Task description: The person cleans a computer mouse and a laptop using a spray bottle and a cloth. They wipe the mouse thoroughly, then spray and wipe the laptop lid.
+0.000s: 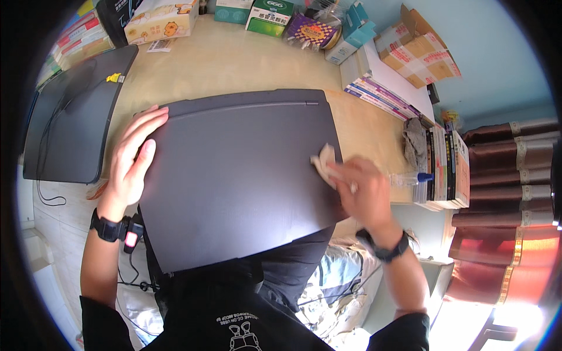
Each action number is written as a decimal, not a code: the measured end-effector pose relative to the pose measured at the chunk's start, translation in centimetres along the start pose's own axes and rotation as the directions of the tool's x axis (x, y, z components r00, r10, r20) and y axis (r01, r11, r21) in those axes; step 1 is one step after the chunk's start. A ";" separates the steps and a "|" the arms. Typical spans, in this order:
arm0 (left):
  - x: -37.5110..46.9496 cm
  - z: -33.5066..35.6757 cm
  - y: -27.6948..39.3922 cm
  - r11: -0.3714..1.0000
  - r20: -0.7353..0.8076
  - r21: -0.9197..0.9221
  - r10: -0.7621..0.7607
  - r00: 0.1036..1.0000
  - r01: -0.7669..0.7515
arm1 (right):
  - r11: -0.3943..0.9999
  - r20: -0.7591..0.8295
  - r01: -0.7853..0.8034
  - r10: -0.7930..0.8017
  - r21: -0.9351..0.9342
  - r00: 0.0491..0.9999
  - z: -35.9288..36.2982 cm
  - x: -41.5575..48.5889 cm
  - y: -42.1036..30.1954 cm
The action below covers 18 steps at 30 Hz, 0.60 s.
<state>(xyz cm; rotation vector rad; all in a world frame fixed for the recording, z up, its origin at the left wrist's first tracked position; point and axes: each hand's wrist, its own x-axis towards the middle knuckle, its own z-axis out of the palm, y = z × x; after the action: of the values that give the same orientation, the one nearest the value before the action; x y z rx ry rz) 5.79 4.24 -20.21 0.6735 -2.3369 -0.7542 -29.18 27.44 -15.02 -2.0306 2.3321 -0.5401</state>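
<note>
A large dark grey closed laptop (237, 175) lies before me, its near edge over my lap and its far part over the desk. My left hand (136, 151) rests along the laptop's left edge, fingertips on its far left corner and thumb apart from the fingers. With my right hand (362, 188), slightly blurred, I grip a crumpled whitish cloth or tissue (326, 164) against the lid near its right edge. The underside of the right fingers is partly hidden.
On the wooden desk (197, 66), a black mat (74, 118) with a cable lies left. Boxes stand along the back, including a tissue box (162, 22). Stacked books (386, 96), a cardboard box (417, 48), upright books (448, 166) and a clear bottle (404, 178) are right.
</note>
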 end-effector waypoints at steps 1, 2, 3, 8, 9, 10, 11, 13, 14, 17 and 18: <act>0.0 0.1 -0.5 1.000 -0.007 -0.025 0.008 1.000 -0.008 | 0.999 0.000 -0.006 0.006 -0.039 1.000 0.3 1.2 0.6; -0.1 0.1 -0.9 0.999 -0.013 -0.044 0.013 1.000 -0.013 | 0.999 -0.020 -0.004 0.003 -0.046 1.000 0.8 2.7 1.2; -0.2 0.2 -1.1 0.998 -0.020 -0.063 0.015 1.000 -0.016 | 0.999 -0.025 -0.003 0.002 -0.049 1.000 1.2 4.2 1.8; -0.5 0.7 -1.5 0.997 -0.057 -0.073 -0.002 0.998 -0.002 | 0.994 -0.003 0.085 -0.086 -0.071 0.996 2.2 6.1 3.5; -0.5 0.7 -1.4 0.997 -0.064 -0.073 -0.003 0.998 -0.002 | 0.989 -0.002 0.101 -0.102 -0.104 0.995 2.1 5.4 3.4; -0.5 0.8 -1.4 0.997 -0.070 -0.074 -0.004 0.998 -0.001 | 0.993 0.015 0.085 -0.084 -0.080 0.996 1.8 4.4 3.1; -0.4 0.8 -1.5 0.998 -0.082 -0.069 -0.017 0.996 0.011 | 0.996 0.032 0.068 -0.067 -0.058 0.997 1.3 2.7 2.7; -0.4 0.9 -1.5 0.995 -0.093 -0.099 -0.008 0.996 -0.002 | 0.999 0.034 0.033 -0.033 0.015 0.999 0.3 -0.8 1.1; -0.4 1.0 -1.5 0.994 -0.098 -0.108 -0.011 0.995 0.000 | 0.998 0.020 0.013 -0.014 0.069 1.000 -0.1 -2.6 -0.2; -0.5 0.9 -1.5 0.997 -0.091 -0.076 -0.012 0.996 0.005 | 0.993 -0.150 0.023 -0.005 0.115 0.989 0.6 -6.6 -4.6; -0.5 0.9 -1.5 0.996 -0.084 -0.095 -0.011 0.996 0.003 | 0.986 -0.094 -0.057 0.073 0.157 0.993 1.5 -7.9 -5.9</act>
<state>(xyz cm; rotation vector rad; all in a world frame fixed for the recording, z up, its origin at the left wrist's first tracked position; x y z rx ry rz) 5.93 3.78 -21.99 0.6598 -2.2092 -0.8183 -21.86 34.02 -16.63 -1.8954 2.3183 -0.8097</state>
